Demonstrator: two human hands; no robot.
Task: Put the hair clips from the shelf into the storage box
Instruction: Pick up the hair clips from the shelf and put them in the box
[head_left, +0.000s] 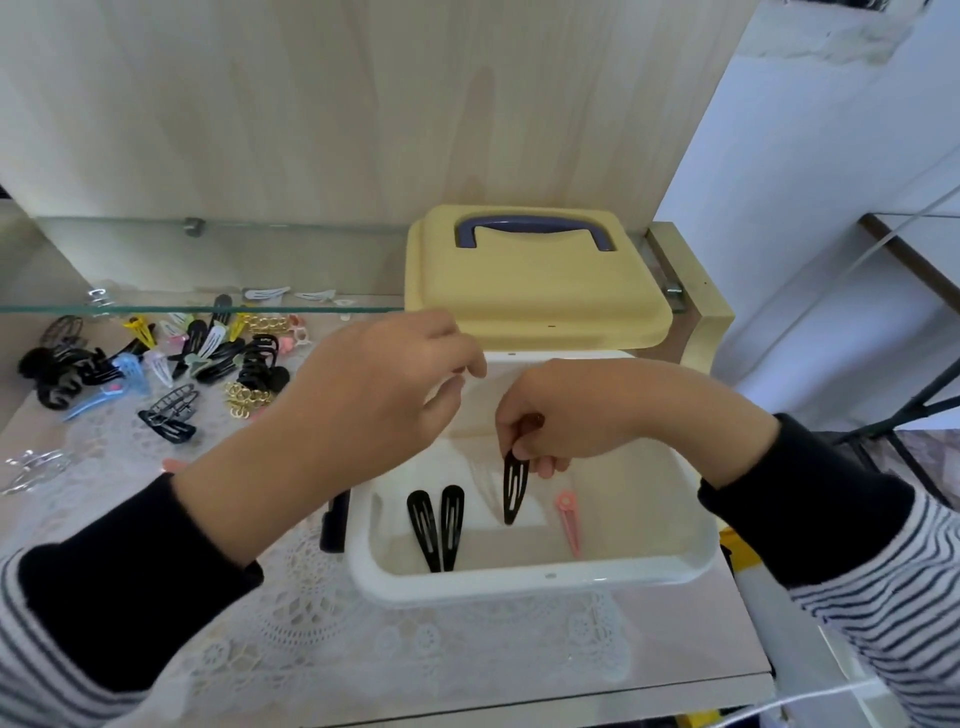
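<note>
A pile of hair clips (156, 364) lies on the shelf (691, 639), left of the left hand (374, 395), which is loosely curled and empty. The right hand (571, 410) pinches a black clip (515, 486), dangling it inside the white box (519, 587); beneath lie two black clips (436, 525) and a pink clip (569, 525).
</note>
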